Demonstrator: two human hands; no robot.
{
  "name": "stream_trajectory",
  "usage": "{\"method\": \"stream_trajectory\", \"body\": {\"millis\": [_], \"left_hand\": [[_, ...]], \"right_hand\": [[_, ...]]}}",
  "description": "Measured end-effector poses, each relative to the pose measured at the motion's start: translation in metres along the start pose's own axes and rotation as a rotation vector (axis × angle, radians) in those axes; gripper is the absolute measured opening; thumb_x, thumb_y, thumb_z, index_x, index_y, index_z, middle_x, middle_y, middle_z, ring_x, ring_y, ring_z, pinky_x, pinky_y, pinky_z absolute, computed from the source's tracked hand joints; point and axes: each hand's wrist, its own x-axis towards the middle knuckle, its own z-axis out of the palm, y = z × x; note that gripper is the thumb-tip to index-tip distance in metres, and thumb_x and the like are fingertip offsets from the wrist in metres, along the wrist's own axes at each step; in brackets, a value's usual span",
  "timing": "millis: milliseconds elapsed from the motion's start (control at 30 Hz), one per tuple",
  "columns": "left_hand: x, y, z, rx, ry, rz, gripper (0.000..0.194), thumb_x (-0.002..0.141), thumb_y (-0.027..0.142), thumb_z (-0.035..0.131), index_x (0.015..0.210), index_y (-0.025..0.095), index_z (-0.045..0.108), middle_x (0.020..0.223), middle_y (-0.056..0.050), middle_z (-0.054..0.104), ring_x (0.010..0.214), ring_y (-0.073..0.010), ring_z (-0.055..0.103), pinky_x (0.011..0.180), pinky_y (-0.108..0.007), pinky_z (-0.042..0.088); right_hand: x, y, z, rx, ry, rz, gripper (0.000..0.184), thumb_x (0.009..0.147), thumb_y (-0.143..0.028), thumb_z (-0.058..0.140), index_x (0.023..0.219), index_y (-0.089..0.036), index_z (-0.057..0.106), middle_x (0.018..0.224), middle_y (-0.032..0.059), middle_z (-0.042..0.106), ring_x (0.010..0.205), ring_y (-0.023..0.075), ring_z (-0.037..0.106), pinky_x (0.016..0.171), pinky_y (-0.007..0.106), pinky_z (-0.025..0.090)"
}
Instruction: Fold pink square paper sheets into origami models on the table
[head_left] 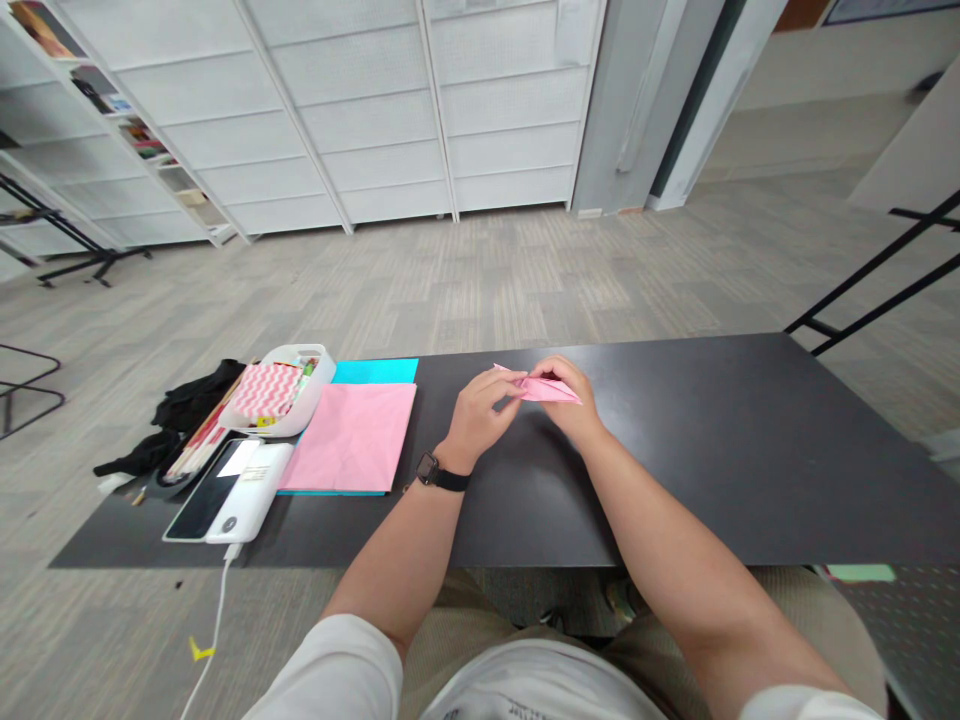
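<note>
A small piece of folded pink paper (551, 390) is held between my two hands, a little above the dark table. My left hand (484, 408), with a black watch on its wrist, pinches the paper's left end between thumb and fingers. At the right, my right hand (571, 395) grips the same paper from behind, its fingertips bent over the upper edge. The paper has pointed ends and creases across its middle. Fingers cover part of it, so its whole shape is hidden.
Left of my hands, a pink sheet (352, 435) lies over a blue sheet (377, 371) on the table (712, 450). Beyond them stand a white plastic box (300, 415) of small items, a phone (206, 490), a white power bank (251, 490) with its cable, and black cloth (199, 395).
</note>
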Motion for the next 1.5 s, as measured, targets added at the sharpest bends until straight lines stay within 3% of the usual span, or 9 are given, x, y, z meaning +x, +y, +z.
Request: {"method": "stream_trajectory", "body": {"millis": [200, 300, 500, 700, 900, 1000, 1133, 1367, 1500], "left_hand": [[0.001, 0.002, -0.002, 0.049, 0.030, -0.047, 0.008, 0.098, 0.017, 0.071, 0.095, 0.024, 0.074, 0.113, -0.005, 0.080, 0.110, -0.0202, 0.075, 0.108, -0.048, 0.059], [0.002, 0.003, -0.004, 0.065, 0.070, -0.095, 0.005, 0.097, 0.021, 0.073, 0.101, 0.023, 0.074, 0.109, -0.006, 0.080, 0.108, -0.0210, 0.075, 0.106, -0.046, 0.059], [0.003, 0.005, -0.006, 0.062, 0.090, -0.127, 0.021, 0.096, 0.021, 0.075, 0.116, 0.022, 0.071, 0.111, -0.006, 0.077, 0.108, -0.0210, 0.072, 0.101, -0.041, 0.059], [0.004, 0.005, -0.007, 0.047, 0.024, -0.092, 0.012, 0.099, 0.019, 0.070, 0.110, 0.023, 0.073, 0.110, -0.005, 0.078, 0.107, -0.0200, 0.073, 0.099, -0.040, 0.059], [0.002, 0.002, -0.006, 0.081, 0.124, -0.106, 0.010, 0.093, 0.016, 0.074, 0.094, 0.022, 0.067, 0.104, -0.004, 0.076, 0.102, -0.0206, 0.071, 0.095, -0.039, 0.057], [0.000, -0.002, -0.006, 0.098, 0.117, -0.096, 0.011, 0.093, 0.015, 0.074, 0.092, 0.022, 0.067, 0.096, -0.002, 0.075, 0.097, -0.0199, 0.070, 0.098, -0.040, 0.056], [-0.001, -0.003, -0.005, 0.101, 0.049, -0.073, 0.011, 0.096, 0.015, 0.071, 0.103, 0.024, 0.072, 0.097, -0.002, 0.076, 0.096, -0.0192, 0.070, 0.098, -0.039, 0.056], [-0.001, -0.001, -0.007, 0.124, 0.038, -0.117, 0.013, 0.099, 0.020, 0.069, 0.105, 0.025, 0.079, 0.096, -0.003, 0.073, 0.093, -0.0182, 0.069, 0.088, -0.034, 0.057], [-0.001, -0.003, -0.010, 0.128, 0.064, -0.114, 0.016, 0.099, 0.018, 0.067, 0.102, 0.026, 0.081, 0.093, -0.003, 0.070, 0.090, -0.0175, 0.067, 0.084, -0.033, 0.056]], "right_hand": [[0.002, 0.001, 0.002, -0.020, 0.009, 0.023, 0.006, 0.083, -0.023, 0.073, 0.085, -0.026, 0.068, 0.086, 0.0007, 0.069, 0.081, 0.0202, 0.064, 0.075, 0.035, 0.050], [0.003, -0.001, 0.003, 0.013, 0.009, 0.023, 0.004, 0.085, -0.022, 0.070, 0.086, -0.026, 0.070, 0.088, 0.0017, 0.070, 0.082, 0.0202, 0.066, 0.075, 0.035, 0.053], [0.003, -0.005, 0.004, 0.064, -0.005, 0.036, 0.004, 0.089, -0.024, 0.070, 0.090, -0.026, 0.074, 0.091, 0.0032, 0.071, 0.084, 0.0204, 0.068, 0.075, 0.035, 0.057], [0.004, -0.007, 0.004, 0.021, -0.012, -0.010, 0.006, 0.089, -0.021, 0.068, 0.088, -0.026, 0.073, 0.090, 0.0030, 0.073, 0.086, 0.0201, 0.068, 0.077, 0.035, 0.055], [0.004, -0.010, 0.002, 0.023, 0.003, -0.042, 0.007, 0.086, -0.021, 0.072, 0.088, -0.027, 0.075, 0.090, 0.0029, 0.073, 0.085, 0.0208, 0.068, 0.078, 0.037, 0.055], [0.004, -0.009, 0.001, 0.014, 0.006, -0.043, 0.005, 0.089, -0.026, 0.074, 0.090, -0.028, 0.078, 0.092, 0.0041, 0.074, 0.089, 0.0226, 0.069, 0.082, 0.040, 0.056], [0.004, -0.007, 0.002, 0.003, 0.021, -0.045, 0.010, 0.093, -0.027, 0.072, 0.093, -0.031, 0.081, 0.095, 0.0041, 0.074, 0.092, 0.0230, 0.070, 0.086, 0.042, 0.057], [0.003, -0.009, 0.001, -0.004, 0.011, -0.080, 0.012, 0.092, -0.024, 0.073, 0.096, -0.032, 0.082, 0.096, 0.0037, 0.075, 0.092, 0.0222, 0.071, 0.087, 0.041, 0.058], [0.004, -0.004, 0.000, 0.002, -0.094, -0.065, 0.030, 0.089, -0.019, 0.070, 0.116, -0.031, 0.079, 0.114, 0.0055, 0.077, 0.108, 0.0242, 0.072, 0.100, 0.045, 0.056]]}}
